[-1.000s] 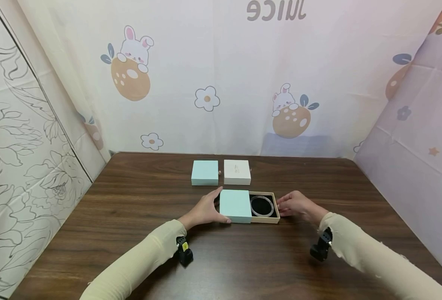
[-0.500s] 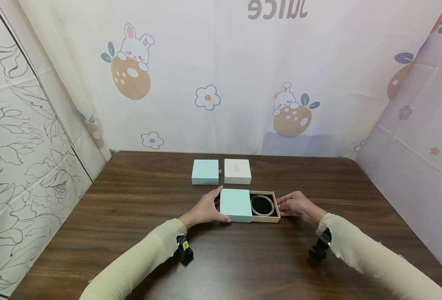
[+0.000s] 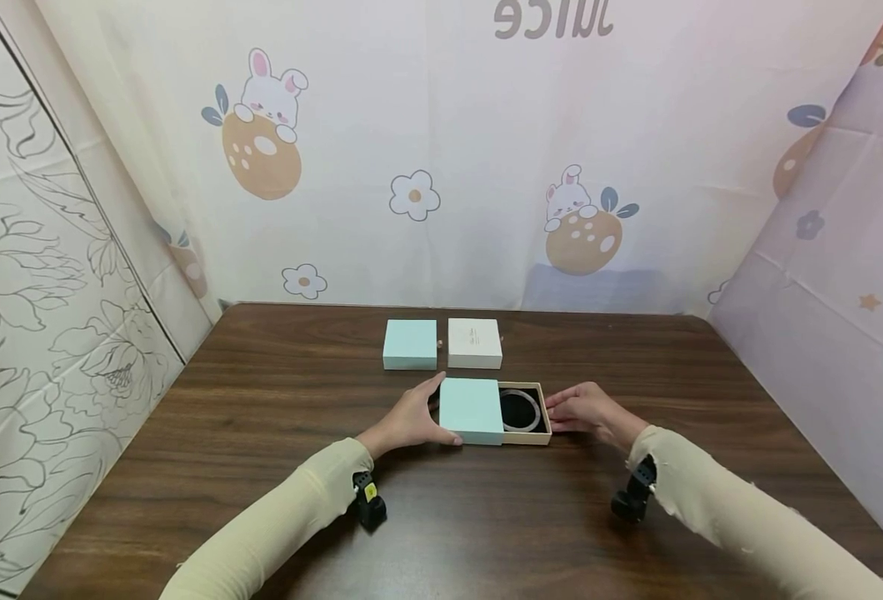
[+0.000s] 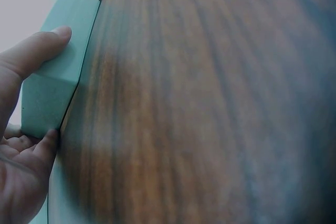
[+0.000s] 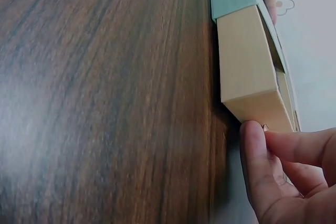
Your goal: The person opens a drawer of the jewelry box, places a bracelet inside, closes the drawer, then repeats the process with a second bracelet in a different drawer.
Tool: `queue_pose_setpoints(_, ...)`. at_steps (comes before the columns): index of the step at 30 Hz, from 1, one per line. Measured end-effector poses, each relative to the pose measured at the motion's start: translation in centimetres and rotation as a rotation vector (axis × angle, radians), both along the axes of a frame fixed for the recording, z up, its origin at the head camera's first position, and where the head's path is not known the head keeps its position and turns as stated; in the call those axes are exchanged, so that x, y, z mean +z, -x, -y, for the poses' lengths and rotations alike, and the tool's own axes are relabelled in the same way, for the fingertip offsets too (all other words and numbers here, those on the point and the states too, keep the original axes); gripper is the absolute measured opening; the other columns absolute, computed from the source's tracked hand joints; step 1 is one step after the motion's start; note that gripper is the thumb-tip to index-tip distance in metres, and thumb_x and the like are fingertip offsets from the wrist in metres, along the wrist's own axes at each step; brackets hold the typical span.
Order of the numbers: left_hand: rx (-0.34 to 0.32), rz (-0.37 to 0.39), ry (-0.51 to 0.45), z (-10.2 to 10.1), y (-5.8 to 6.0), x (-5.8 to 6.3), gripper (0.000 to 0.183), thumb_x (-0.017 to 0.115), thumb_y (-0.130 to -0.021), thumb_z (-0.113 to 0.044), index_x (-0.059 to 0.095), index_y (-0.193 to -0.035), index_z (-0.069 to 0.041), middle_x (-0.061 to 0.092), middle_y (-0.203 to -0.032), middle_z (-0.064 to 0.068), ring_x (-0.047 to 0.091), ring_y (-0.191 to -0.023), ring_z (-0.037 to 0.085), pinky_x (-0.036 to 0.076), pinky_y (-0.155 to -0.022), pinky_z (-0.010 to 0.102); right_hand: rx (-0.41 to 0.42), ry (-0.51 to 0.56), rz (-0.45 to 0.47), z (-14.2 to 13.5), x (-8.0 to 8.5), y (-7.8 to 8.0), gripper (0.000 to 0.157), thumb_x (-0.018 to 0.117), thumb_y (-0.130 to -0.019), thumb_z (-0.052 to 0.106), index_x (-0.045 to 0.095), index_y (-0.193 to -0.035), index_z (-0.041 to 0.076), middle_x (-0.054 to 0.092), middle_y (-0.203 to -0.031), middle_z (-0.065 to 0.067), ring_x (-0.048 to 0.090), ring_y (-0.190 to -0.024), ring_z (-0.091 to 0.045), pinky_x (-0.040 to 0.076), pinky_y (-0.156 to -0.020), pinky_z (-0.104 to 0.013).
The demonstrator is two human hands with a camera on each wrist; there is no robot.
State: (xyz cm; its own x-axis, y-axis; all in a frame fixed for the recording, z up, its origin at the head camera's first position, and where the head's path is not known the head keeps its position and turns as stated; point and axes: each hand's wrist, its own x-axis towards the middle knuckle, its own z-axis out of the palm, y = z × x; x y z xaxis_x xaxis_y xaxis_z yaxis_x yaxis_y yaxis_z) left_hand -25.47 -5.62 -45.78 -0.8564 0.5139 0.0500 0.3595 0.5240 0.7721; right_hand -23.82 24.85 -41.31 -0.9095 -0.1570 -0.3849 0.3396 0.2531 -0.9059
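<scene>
Sliding inward, the tan tray (image 3: pixel 526 412) now sits deeper in the mint sleeve (image 3: pixel 471 410) than a moment ago: its right end has moved left, less of the dark lining shows, and the right hand (image 3: pixel 582 411) has followed it in, so the box looks partly closed with a stretch of tray yet to go. A pale bangle (image 3: pixel 522 410) lies in the exposed part of the tray, its left side hidden under the sleeve. This box sits mid-counter (image 3: pixel 276 417), just in front of the person. At the tray's end the right hand pinches something small with thumb and fingers, seen close in the wrist view (image 5: pixel 283 171). The left hand (image 3: pixel 411 419) grips the sleeve's left end, thumb along its side and fingers behind. Farther back, a mint box (image 3: pixel 410 343) and a white box (image 3: pixel 475 342) sit side by side, closed.
</scene>
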Motion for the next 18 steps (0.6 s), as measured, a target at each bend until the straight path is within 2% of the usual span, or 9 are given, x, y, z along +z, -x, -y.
queue_pose_setpoints(18, 0.001, 0.005, -0.005, 0.0, -0.1, 0.1, 0.110, 0.087, -0.068, -0.033, 0.022, -0.151, -0.002, 0.027, -0.152, 0.015, 0.033, -0.136, 0.029, 0.037, -0.103, 0.040, -0.024, 0.010, 0.024, 1.6, -0.4, 0.3, 0.031, 0.052, -0.087, -0.015, 0.051, -0.117, -0.023, 0.067, -0.084, -0.012, 0.066, -0.073, -0.017, 0.056, -0.071, -0.032)
